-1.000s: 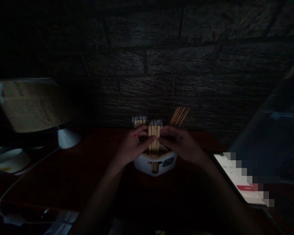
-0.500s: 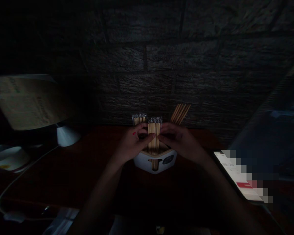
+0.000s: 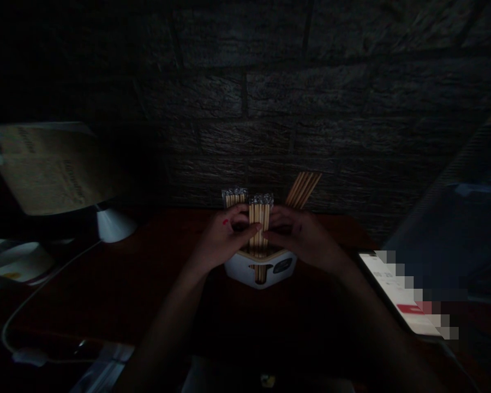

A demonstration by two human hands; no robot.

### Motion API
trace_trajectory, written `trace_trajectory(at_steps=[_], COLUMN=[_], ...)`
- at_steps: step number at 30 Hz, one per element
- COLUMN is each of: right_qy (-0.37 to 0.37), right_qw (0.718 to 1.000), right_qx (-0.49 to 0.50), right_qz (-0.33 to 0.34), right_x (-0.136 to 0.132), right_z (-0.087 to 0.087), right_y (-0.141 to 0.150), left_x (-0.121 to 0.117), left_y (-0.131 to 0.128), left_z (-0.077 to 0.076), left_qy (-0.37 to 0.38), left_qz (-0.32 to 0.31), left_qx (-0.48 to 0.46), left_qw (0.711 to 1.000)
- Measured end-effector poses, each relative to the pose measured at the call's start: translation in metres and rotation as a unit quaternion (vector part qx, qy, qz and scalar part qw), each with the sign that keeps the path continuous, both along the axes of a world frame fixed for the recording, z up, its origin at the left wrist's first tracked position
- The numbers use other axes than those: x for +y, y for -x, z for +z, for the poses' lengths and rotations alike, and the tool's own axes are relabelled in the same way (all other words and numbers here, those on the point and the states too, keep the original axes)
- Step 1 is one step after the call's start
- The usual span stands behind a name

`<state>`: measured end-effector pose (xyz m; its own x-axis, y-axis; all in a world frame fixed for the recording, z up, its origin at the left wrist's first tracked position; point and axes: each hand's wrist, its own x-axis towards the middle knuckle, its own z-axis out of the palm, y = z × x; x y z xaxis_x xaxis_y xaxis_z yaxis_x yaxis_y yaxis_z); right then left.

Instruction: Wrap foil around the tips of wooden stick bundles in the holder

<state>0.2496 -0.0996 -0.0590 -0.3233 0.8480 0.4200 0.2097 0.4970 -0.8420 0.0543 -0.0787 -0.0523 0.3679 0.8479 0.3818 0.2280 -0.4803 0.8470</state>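
Note:
A bundle of light wooden chopsticks [image 3: 259, 218] in clear plastic wrap stands upright in a white holder [image 3: 245, 275]. My left hand [image 3: 225, 234] grips the bundle from the left, its thumb across the front. From the right, my right hand [image 3: 306, 234] pinches the same bundle, thumb near the other one. The bundle's lower end shows through the cut-out in the holder's front. Behind my left fingers stands another wrapped bundle [image 3: 235, 197]. Darker, bare chopsticks [image 3: 304, 189] lean out to the right behind my right hand.
The holder sits on a dark reddish wooden table [image 3: 155, 262] against a stone-block wall [image 3: 270, 98]. To the left are a lamp with a printed shade [image 3: 53, 169], its white cord [image 3: 33, 297] and a white bowl-like container [image 3: 20, 262]. A lit tablet-like screen [image 3: 393, 289] lies right.
The whole view has shifted very slightly. Both hands keep the same hold on the wrapped bundle, which stays in the holder.

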Motion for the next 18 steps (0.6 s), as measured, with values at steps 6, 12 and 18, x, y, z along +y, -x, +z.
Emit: trace_trajectory(at_steps=[6, 12, 18], right_qy=[-0.02, -0.026, -0.023], right_qw=[1.0, 0.999, 1.0], right_qx=[-0.003, 0.016, 0.014], right_qz=[-0.017, -0.014, -0.015], right_x=[-0.0003, -0.001, 0.0004], right_z=[0.0, -0.0002, -0.0006], right_y=[0.0002, -0.0013, -0.0012], left_x=[0.0017, -0.0001, 0.0], left_y=[0.001, 0.0001, 0.0005], left_z=[-0.0017, 0.0003, 0.0011], left_qy=[-0.012, -0.01, -0.007], left_qz=[-0.012, -0.011, -0.005], left_qx=[-0.005, -0.003, 0.006], left_qw=[1.0, 1.0, 1.0])
